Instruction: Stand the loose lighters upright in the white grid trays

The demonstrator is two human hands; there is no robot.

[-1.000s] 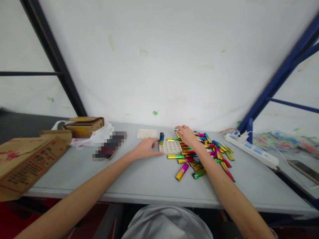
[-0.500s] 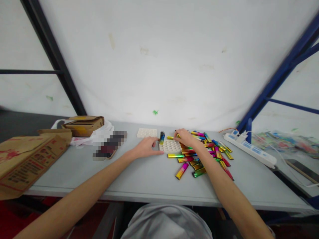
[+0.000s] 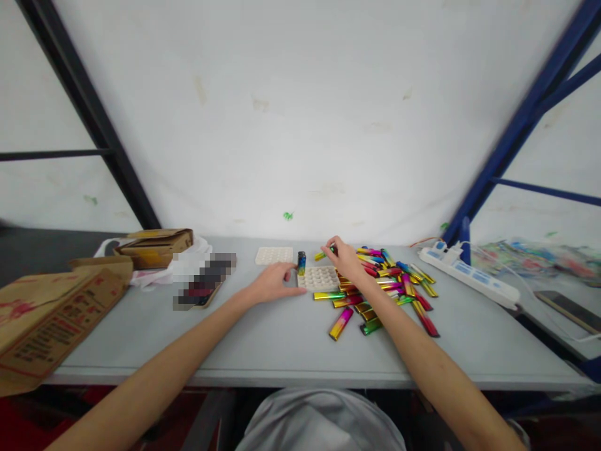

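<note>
A white tray with rows of small holes (image 3: 319,277) lies in front of me. One blue and gold lighter (image 3: 301,263) stands upright at its back left corner. My left hand (image 3: 277,283) rests at the tray's left edge, thumb and fingers spread apart, close beside that lighter. Just behind the tray, my right hand (image 3: 345,258) pinches a yellow-green lighter (image 3: 320,255) between thumb and fingers, holding it tilted. Many shiny multicoloured lighters (image 3: 407,288) lie in a loose heap to the right, partly hidden under my right forearm.
A second white tray (image 3: 273,255) lies further back. At the left are a pixelated dark object (image 3: 206,282), a white plastic bag (image 3: 200,250) and cardboard boxes (image 3: 61,313). A power strip (image 3: 469,279) and a phone (image 3: 568,311) lie at the right.
My right hand has shifted slightly left with the yellow-green lighter, which has tilted from lying nearly level. My left hand keeps its place by the tray. The camera view has shifted a little.
</note>
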